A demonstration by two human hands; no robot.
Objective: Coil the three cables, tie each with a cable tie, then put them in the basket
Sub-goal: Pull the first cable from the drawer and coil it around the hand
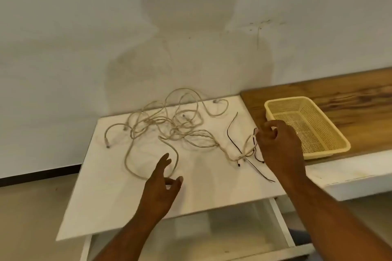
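Beige cables [163, 125] lie tangled and uncoiled across the back of the white table [110, 193]. One strand loops forward to my left hand [163, 184], which hovers open just beside it, fingers spread. My right hand [280, 144] is closed on a cable end [249, 144] near the table's right edge. Thin black cable ties [232, 131] lie around that strand, one under my right hand. The yellow mesh basket [337, 146] stands empty to the right of my right hand.
The basket sits on a wooden counter [350, 95] that adjoins the table on the right. A white wall stands directly behind. Below the table's front edge is a white frame [282, 224] and floor.
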